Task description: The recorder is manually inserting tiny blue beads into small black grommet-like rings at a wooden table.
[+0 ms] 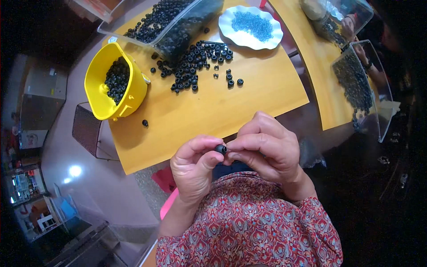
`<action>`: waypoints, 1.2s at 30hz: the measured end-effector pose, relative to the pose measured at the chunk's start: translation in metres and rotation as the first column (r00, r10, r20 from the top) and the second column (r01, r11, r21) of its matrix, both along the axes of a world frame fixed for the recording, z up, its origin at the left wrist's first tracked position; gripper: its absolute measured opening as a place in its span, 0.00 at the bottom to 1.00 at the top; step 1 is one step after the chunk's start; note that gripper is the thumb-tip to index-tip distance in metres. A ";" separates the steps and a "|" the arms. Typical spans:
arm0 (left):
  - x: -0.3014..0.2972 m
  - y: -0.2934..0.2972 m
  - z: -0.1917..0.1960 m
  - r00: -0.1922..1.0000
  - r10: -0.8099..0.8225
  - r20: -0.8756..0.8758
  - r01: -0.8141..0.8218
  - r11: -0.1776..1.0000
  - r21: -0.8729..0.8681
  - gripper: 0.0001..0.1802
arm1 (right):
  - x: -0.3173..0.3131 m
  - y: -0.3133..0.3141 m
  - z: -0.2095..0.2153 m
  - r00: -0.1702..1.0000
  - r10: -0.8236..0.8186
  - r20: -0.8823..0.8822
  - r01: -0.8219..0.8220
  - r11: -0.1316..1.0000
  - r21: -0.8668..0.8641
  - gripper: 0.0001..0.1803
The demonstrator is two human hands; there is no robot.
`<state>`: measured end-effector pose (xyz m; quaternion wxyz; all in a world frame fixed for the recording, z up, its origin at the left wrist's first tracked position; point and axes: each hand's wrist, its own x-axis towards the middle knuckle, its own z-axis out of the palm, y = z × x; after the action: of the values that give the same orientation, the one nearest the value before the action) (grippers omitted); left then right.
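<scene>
Between the thumb and forefinger of my left hand (193, 167) is a small black ring-shaped part (221, 149), its hole facing my right hand. My right hand (269, 147) is closed in a pinch right against that part. Whatever its fingertips hold, if anything, is hidden or too small to make out. Both hands are in front of my body, just off the near edge of the yellow table (178, 133). Many similar black parts (191, 66) lie heaped on the tabletop beyond them.
A yellow tub (95, 91) with black pieces stands at the left. Behind are a clear bin (155, 44) of black parts and a white scalloped plate (225, 33) of small bluish clear pieces. On another table at right, a person's hand (349, 24) is among clear bins (376, 66).
</scene>
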<state>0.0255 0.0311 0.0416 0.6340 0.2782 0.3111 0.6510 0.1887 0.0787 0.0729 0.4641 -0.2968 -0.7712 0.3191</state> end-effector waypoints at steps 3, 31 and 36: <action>0.002 -0.002 0.000 1.000 0.005 -0.013 -0.005 1.000 -0.002 0.13 | -0.002 -0.002 0.001 1.000 -0.016 0.006 0.016 1.000 0.000 0.10; -0.009 -0.015 -0.002 0.894 -0.159 0.419 0.236 0.962 -0.138 0.14 | -0.010 -0.004 -0.009 0.941 0.119 -0.317 -0.239 0.897 -0.373 0.12; -0.010 -0.014 -0.004 0.880 -0.163 0.446 0.245 0.961 -0.131 0.14 | -0.010 -0.001 -0.010 0.968 0.128 -0.214 -0.196 0.923 -0.332 0.09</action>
<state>0.0152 0.0167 0.0377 0.7751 0.0991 0.1909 0.5941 0.1782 0.0782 0.0625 0.4466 -0.2780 -0.6766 0.5153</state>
